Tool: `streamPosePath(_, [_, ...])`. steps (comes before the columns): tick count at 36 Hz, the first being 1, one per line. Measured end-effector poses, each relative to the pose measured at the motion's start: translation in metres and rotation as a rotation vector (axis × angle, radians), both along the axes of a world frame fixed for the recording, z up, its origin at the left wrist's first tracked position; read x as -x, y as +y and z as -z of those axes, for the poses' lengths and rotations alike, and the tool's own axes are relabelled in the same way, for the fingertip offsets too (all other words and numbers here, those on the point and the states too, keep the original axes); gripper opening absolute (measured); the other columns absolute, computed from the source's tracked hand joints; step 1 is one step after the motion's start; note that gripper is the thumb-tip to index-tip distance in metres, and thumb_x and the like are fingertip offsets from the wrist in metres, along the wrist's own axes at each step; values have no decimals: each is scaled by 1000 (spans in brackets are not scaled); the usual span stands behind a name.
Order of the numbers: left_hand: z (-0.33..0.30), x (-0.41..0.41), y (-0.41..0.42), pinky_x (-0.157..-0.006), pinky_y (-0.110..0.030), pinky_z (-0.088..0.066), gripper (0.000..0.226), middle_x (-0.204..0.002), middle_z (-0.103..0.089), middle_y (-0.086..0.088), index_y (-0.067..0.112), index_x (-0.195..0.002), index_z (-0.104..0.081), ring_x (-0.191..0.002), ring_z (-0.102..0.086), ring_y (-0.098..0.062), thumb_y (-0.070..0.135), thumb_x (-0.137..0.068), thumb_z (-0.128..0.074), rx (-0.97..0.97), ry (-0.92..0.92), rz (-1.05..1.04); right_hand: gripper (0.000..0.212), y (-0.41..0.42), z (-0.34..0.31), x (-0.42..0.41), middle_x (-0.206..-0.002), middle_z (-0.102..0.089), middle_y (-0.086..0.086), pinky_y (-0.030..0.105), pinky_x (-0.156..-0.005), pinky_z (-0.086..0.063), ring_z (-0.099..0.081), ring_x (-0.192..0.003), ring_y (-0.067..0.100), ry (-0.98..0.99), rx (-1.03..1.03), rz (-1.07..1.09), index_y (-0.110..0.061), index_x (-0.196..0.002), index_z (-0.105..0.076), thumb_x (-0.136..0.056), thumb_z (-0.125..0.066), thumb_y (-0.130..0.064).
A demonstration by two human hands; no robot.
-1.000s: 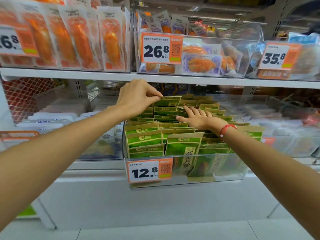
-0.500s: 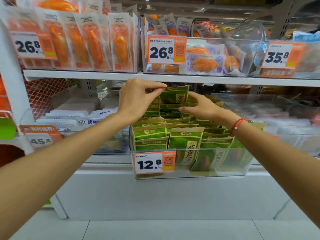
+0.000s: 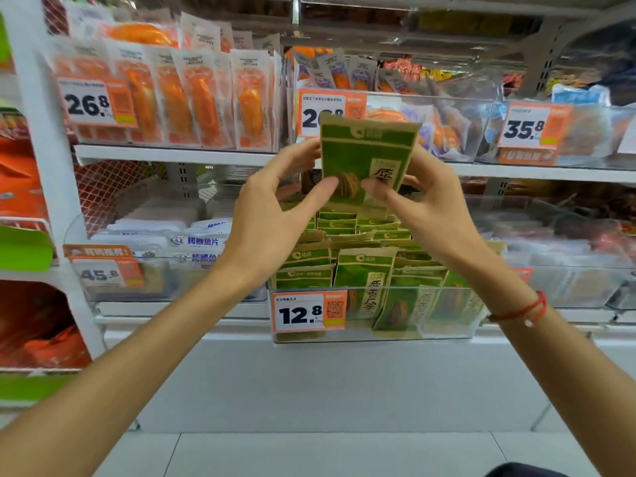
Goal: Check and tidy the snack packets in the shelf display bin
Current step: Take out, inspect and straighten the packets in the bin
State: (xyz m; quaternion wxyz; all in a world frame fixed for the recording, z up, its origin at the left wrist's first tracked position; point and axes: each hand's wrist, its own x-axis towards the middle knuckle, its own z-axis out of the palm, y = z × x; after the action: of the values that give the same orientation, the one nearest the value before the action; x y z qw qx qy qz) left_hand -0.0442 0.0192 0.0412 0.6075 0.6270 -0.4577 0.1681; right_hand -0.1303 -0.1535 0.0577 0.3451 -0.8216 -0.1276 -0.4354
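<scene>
Both hands, left hand (image 3: pixel 275 215) and right hand (image 3: pixel 426 204), pinch one flat green-and-kraft paper snack packet (image 3: pixel 366 160) by its lower edges, thumbs on the printed face, holding it upright above the clear plastic display bin (image 3: pixel 378 333), which holds rows of matching green packets (image 3: pixel 364 270). Inspection is best done with a light grip at the edges, keeping the print and seams unobscured; the packet should then go back upright, face forward, aligned with its row.

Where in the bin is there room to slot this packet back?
Both hands, left hand and right hand, hold the green packet above the clear bin. The rows look packed; the only visible slack is at the right front, where packets lean.
</scene>
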Motion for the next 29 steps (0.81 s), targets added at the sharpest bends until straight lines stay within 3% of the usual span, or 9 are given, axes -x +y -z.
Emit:
streamPosePath(6, [18,17,9,-88,-12,-48,29,-112,-67,20,31,-118,-57,-106,-63,4,20,-92,-64,56,130,119,34,32,19,20,-113,-68,-4,25,-83,-55,-67,-104,10,105,-276,-182,-16,-119,-57,-87,-61,-24])
streamPosePath(10, [40,23,11,-83,-13,-50,34,-112,-69,13,29,-113,-62,-104,-65,1,34,-80,-64,67,313,192,37,39,46,25,-107,-72,0,24,-75,-57,-70,-98,13,168,-486,-242,-13,-114,-57,-80,-63,-25])
streamPosePath(14, [65,25,11,-71,-12,-52,35,-103,-72,7,19,-108,-67,-90,-69,0,32,-76,-66,-4,463,235,36,39,84,29,-101,-75,-5,23,-71,-57,-71,-92,13,251,-635,-255,-16,-112,-58,-77,-65,-23])
streamPosePath(18, [83,19,15,-85,-23,-55,33,-101,-75,5,21,-100,-71,-99,-69,-8,41,-73,-68,-160,496,178,33,37,102,31,-96,-75,-7,22,-69,-57,-72,-89,11,361,-641,-239,-17,-109,-59,-76,-66,-21])
streamPosePath(23, [95,14,19,-69,-22,-58,10,-97,-76,1,20,-98,-69,-85,-72,-10,24,-89,-67,-291,596,202,13,36,107,28,-91,-75,-8,16,-63,-53,-72,-84,7,393,-619,-153,-18,-101,-66,-89,-62,-16])
streamPosePath(29, [104,8,23,-80,-30,-58,18,-101,-75,3,23,-106,-67,-91,-72,-11,28,-88,-67,-381,625,204,13,33,114,25,-84,-73,-1,12,-59,-47,-68,-76,6,326,-559,20,-16,-86,-69,-93,-60,-24])
